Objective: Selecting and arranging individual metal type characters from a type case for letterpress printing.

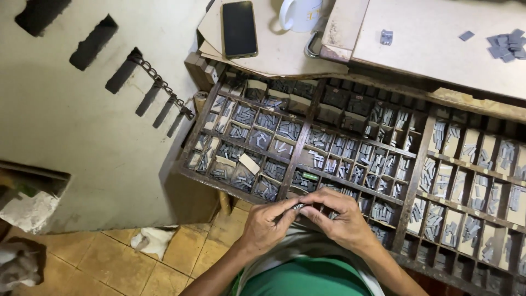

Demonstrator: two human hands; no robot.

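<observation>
A small grey metal type piece [297, 206] sits pinched between the two hands, at the near edge of the wooden type case [417, 164]. The left hand [267, 222] has its fingers [285, 209] closed on the piece from the left; the right hand [341, 216] meets it from the right, fingers curled in tight on the same piece and on a few more slivers tucked under them.

The case, just beyond the hands, is split by thin wooden walls into many small compartments, most holding heaps of grey metal sorts. One compartment on the left holds a pale paper slip [250, 163], and one near the middle a small green piece [310, 176].

Farther off, the table [438, 49] carries loose grey sorts [507, 45] at far right, and to the left a black phone [239, 28] and a white mug [300, 13]. On the left a chain [161, 84] hangs on a pale slotted panel [82, 120] above the tiled floor [115, 257].
</observation>
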